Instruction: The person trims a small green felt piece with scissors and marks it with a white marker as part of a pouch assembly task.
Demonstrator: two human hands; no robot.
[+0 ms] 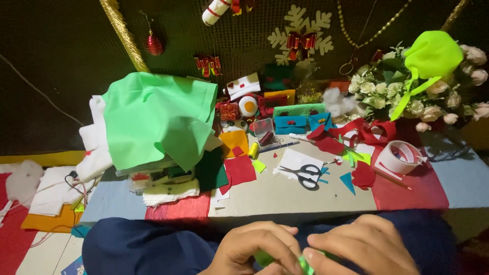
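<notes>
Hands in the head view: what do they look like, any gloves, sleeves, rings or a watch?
Both are bare: the left hand and the right hand wear no gloves, and no ring shows on the visible fingers. The wrists run off the bottom edge, so sleeves or a watch cannot be told. Dark blue clothing covers the lap beneath them.

One scissors, one tape roll

Left hand, right hand low, close together, fingertips pinched, knuckles up.

Probably a home craft corner: felt scraps, scissors, tape roll.
</notes>
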